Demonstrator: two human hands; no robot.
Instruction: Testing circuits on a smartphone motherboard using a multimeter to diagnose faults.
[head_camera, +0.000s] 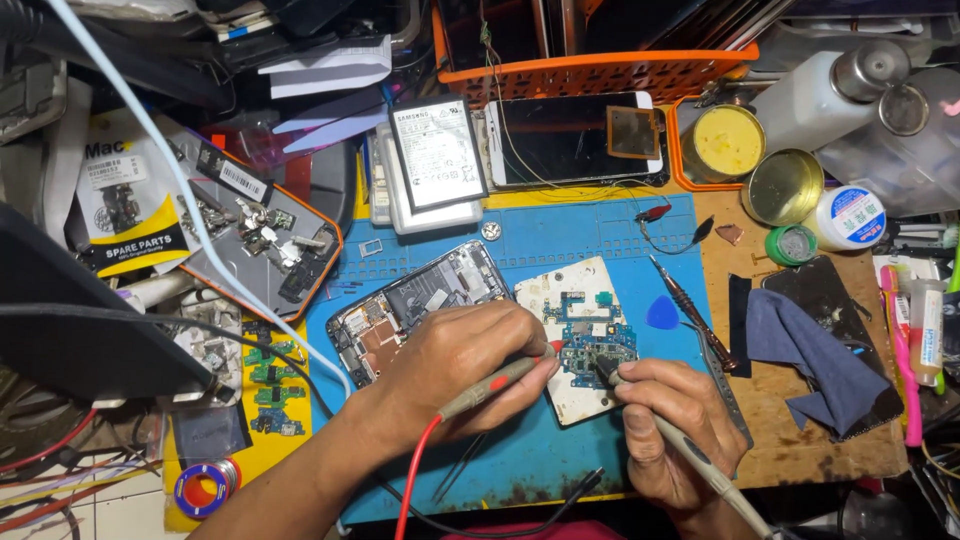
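Bare blue rubber mat (590, 235) lies open toward the surface's far edge; an opened grey phone chassis (420, 305) blocks the left, a slim metal screwdriver (690, 310) the right.

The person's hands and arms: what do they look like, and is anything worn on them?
Both the left hand and the right hand are bare: no gloves, rings or watch are visible. The forearms are bare too, with no sleeve showing up to the picture's lower edge. Fingernails are short.
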